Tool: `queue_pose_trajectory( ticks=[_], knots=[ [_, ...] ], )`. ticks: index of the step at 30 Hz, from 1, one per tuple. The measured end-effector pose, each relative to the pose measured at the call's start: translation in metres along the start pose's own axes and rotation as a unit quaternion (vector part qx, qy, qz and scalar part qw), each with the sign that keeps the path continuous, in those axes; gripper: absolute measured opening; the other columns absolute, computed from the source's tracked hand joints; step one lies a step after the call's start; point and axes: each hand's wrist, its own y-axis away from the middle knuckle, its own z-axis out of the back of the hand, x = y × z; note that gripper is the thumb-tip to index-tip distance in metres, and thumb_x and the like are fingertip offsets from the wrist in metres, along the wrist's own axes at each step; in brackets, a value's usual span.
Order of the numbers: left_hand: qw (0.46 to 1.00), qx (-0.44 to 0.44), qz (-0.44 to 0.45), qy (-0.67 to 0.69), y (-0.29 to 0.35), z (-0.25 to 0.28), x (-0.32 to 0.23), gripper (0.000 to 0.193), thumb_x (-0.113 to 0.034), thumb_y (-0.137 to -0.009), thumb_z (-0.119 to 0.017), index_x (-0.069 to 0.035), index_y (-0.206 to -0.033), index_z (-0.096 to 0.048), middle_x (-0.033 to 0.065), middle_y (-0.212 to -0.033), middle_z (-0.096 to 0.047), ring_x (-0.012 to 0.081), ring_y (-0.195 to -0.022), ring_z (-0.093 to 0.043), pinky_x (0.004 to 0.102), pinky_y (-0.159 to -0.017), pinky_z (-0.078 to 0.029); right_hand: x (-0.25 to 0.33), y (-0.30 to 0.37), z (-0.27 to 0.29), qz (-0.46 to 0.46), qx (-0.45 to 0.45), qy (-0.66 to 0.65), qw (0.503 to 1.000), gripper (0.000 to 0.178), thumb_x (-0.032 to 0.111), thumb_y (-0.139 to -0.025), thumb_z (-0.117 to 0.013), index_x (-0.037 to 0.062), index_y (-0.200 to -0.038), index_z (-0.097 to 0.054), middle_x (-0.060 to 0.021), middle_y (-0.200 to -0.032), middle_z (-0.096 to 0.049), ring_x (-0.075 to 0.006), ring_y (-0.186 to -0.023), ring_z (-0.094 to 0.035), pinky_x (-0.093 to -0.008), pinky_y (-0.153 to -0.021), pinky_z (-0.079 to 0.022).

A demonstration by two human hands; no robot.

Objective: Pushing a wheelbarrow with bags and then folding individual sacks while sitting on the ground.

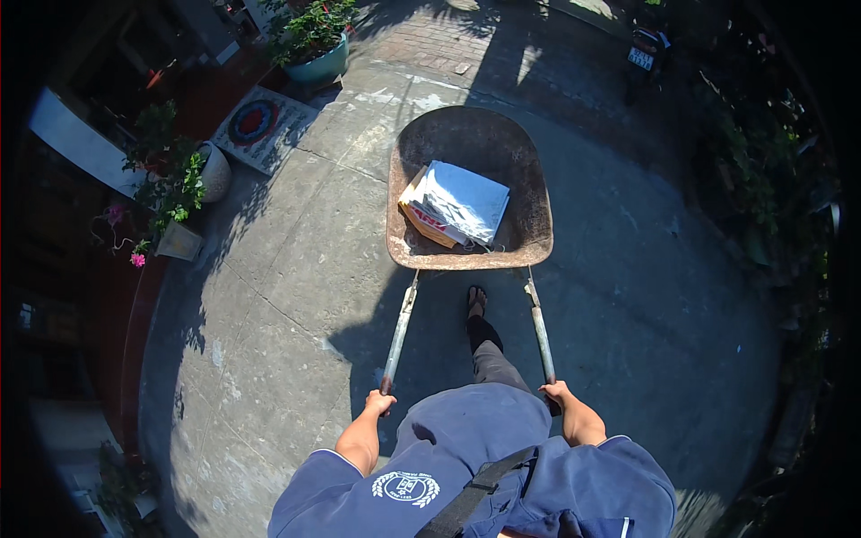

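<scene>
In front of me is a rusty wheelbarrow (pixel 471 134) with a deep brown tray and two metal handles. My left hand (pixel 381 402) is closed around the end of its left handle (pixel 398 336). The right handle (pixel 542 336) ends in my right hand (pixel 556 394), whose fingers wrap round the grip. Inside the tray lies a stack of flattened packaging (pixel 465 199), white and silvery on top, with brown cardboard (pixel 429 229) at its lower left side. The wheel is hidden beneath the tray.
Cracked concrete (pixel 269 287) stretches ahead and to both sides, partly shaded. Along the left stand a turquoise planter (pixel 320 65), a pale round pot (pixel 213 172) and a square pot (pixel 179 240). A patterned mat (pixel 254 123) lies by a step. A motorbike (pixel 644 58) is parked far right, near dense plants (pixel 762 188).
</scene>
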Motion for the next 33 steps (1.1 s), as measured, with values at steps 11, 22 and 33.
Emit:
queue_pose_trajectory(
  ticks=[11,22,33],
  knots=[
    [0.995,-0.087,-0.028,-0.028,-0.026,0.069,-0.29,0.026,-0.021,-0.065,-0.073,-0.004,-0.082,-0.062,0.0082,-0.065,-0.063,0.0148,-0.05,-0.062,0.0294,-0.049,-0.051,0.277,-0.073,0.123,0.01,-0.046,0.042,0.998,0.022,0.017,-0.069,-0.073,0.0015,-0.078,-0.061,-0.0095,-0.064,-0.061,-0.0205,-0.053,-0.061,-0.0355,-0.05,-0.051],
    [0.999,-0.047,0.013,-0.001,-0.14,0.164,-0.567,0.022,-0.02,-0.066,-0.069,0.0,-0.076,-0.065,0.0097,-0.068,-0.065,0.0164,-0.054,-0.063,0.0294,-0.052,-0.051,0.539,-0.202,0.204,0.013,-0.013,0.003,1.0,0.029,0.02,-0.065,-0.079,0.0012,-0.076,-0.06,-0.0092,-0.064,-0.061,-0.0209,-0.054,-0.061,-0.0368,-0.051,-0.052],
    [0.998,-0.046,0.004,0.036,-0.274,0.285,-0.824,0.031,-0.022,-0.065,-0.074,-0.002,-0.086,-0.063,0.0092,-0.067,-0.064,0.0172,-0.055,-0.063,0.0306,-0.054,-0.052,0.86,-0.253,0.265,0.039,-0.012,0.014,0.999,0.025,0.02,-0.069,-0.073,-0.0028,-0.072,-0.061,-0.0124,-0.062,-0.059,-0.0212,-0.05,-0.057,-0.036,-0.047,-0.047]
  ],
)
